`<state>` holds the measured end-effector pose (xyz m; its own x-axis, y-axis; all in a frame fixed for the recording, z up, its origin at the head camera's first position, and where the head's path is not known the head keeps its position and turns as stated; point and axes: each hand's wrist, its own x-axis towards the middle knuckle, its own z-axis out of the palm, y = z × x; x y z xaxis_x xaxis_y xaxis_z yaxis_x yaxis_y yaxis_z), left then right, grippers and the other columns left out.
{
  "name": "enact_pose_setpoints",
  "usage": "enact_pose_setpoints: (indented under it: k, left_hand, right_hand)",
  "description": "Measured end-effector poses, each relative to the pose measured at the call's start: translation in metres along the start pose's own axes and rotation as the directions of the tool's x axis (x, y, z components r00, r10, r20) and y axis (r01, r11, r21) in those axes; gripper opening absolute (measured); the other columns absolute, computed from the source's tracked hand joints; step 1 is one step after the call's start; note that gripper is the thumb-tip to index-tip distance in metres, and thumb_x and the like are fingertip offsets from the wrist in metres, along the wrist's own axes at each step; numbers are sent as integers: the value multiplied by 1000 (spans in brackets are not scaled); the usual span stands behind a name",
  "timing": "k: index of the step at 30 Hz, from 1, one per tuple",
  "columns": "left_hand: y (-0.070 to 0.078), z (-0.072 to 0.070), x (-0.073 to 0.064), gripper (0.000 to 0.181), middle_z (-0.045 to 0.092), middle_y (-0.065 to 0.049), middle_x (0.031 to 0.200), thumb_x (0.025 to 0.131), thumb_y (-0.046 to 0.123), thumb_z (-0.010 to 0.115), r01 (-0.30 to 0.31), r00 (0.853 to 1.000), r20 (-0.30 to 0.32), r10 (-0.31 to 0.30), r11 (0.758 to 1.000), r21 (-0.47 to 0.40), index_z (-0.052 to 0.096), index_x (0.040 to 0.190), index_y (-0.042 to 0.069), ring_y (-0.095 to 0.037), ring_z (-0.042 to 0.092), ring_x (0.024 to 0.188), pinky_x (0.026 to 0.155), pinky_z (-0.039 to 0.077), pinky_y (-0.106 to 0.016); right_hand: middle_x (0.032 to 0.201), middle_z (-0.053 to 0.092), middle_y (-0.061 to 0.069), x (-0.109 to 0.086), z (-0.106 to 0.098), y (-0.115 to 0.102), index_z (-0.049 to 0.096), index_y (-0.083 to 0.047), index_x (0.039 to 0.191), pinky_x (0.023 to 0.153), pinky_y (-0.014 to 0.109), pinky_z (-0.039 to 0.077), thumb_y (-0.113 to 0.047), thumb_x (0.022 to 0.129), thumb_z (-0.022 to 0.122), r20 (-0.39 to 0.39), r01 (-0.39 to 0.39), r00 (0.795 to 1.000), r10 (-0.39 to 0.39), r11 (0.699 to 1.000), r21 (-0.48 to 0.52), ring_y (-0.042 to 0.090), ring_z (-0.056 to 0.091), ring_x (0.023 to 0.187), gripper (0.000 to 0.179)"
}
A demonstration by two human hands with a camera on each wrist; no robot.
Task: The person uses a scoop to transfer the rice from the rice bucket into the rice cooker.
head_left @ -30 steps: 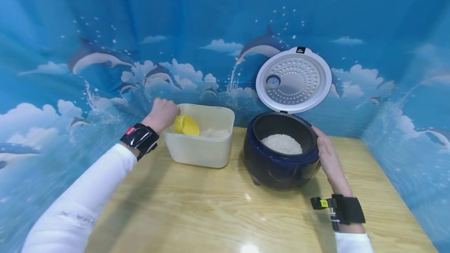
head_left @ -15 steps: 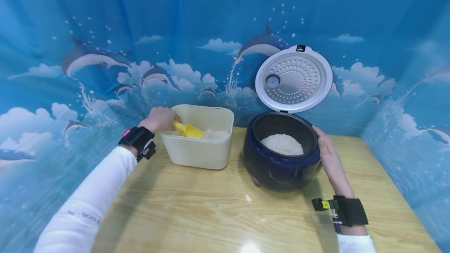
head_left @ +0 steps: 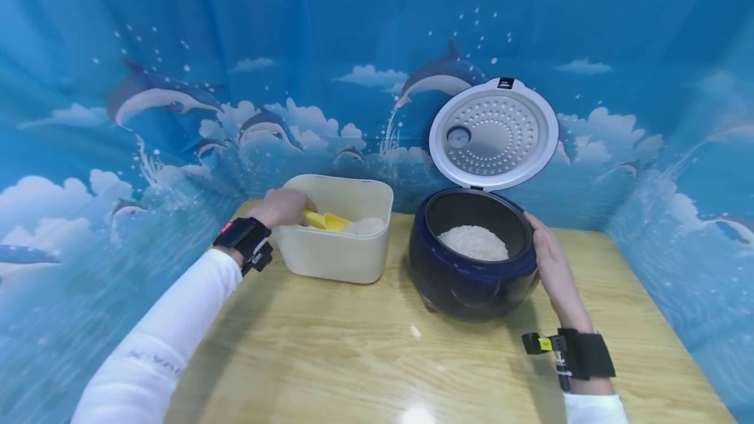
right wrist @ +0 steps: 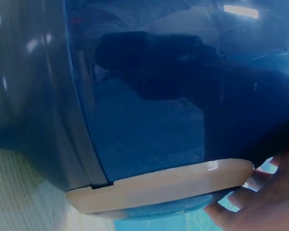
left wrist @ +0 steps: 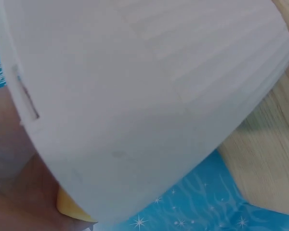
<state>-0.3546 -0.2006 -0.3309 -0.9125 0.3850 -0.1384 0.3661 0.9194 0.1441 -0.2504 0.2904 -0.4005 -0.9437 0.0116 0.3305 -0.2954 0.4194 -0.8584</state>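
A yellow scoop (head_left: 334, 222) is gripped by my left hand (head_left: 287, 207), its bowl dipping into the rice (head_left: 366, 226) inside a cream bin (head_left: 332, 257). The bin's wall fills most of the left wrist view, with a bit of the yellow handle (left wrist: 73, 207) beside the fingers. To the right stands a dark blue rice cooker (head_left: 471, 293) with its lid (head_left: 493, 135) raised. A mound of white rice (head_left: 474, 242) lies in its dark pot. My right hand (head_left: 552, 264) rests against the cooker's right side, fingers fairly straight near the rim.
The bin and the cooker stand side by side on a light wood table (head_left: 330, 352), with a narrow gap between them. A blue dolphin-print curtain (head_left: 353, 51) hangs close behind them and along both sides.
My left hand has come down and moved right into the bin, and the scoop has tilted from steep to nearly level in the rice. The right hand and cooker hold still.
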Motion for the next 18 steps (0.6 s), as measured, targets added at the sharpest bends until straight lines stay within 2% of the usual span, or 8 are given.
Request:
enact_pose_setpoints:
  k: [3,8,11,14,16,18]
  left_hand:
    - [1,-3,-1,36,67,-17,129,95,18,71,-18,1000,-11,18,1000,8,70,130,10,-40,59,116,97,40,-60]
    - [-3,-12,-11,35,66,-18,132,96,17,70,8,1000,-20,-8,1000,3,69,131,10,-43,57,120,102,35,-66]
    - [-5,-17,-15,36,67,-18,130,96,18,70,22,1000,-20,-22,1000,10,69,131,10,-40,59,116,97,40,-61]
    - [-10,-18,-19,37,69,-18,125,96,20,70,28,999,-23,-27,999,24,68,132,10,-35,62,104,86,46,-50]
    - [-13,-17,-22,38,69,-17,124,97,21,70,33,999,-23,-32,999,16,68,133,9,-34,61,102,83,46,-47]
    - [-17,-15,-25,39,68,-16,125,97,24,69,43,999,-18,-43,999,2,67,134,11,-34,61,105,85,47,-48]
  right_hand:
    - [165,20,24,-1,-2,1,27,-3,159,120,58,8,-31,113,25,-2,-2,1000,2,1000,-9,45,13,151,54]
    - [165,17,24,0,1,1,24,-4,160,120,61,6,-32,113,23,9,-13,1000,13,1000,-4,45,10,152,55]
    - [165,17,25,1,0,1,25,-3,160,120,61,5,-32,113,23,3,-4,1000,4,1000,-9,45,10,152,55]
    - [165,18,26,1,-1,2,25,-3,160,120,60,6,-32,113,24,1,9,1000,-9,1000,-15,46,10,151,55]
    - [165,18,25,1,-1,2,25,-4,160,120,60,5,-32,113,24,4,7,1000,-7,1000,-10,46,10,152,55]
    - [165,17,25,0,-2,3,24,-4,160,120,60,5,-32,113,23,11,3,1000,-3,1000,-7,46,10,151,55]
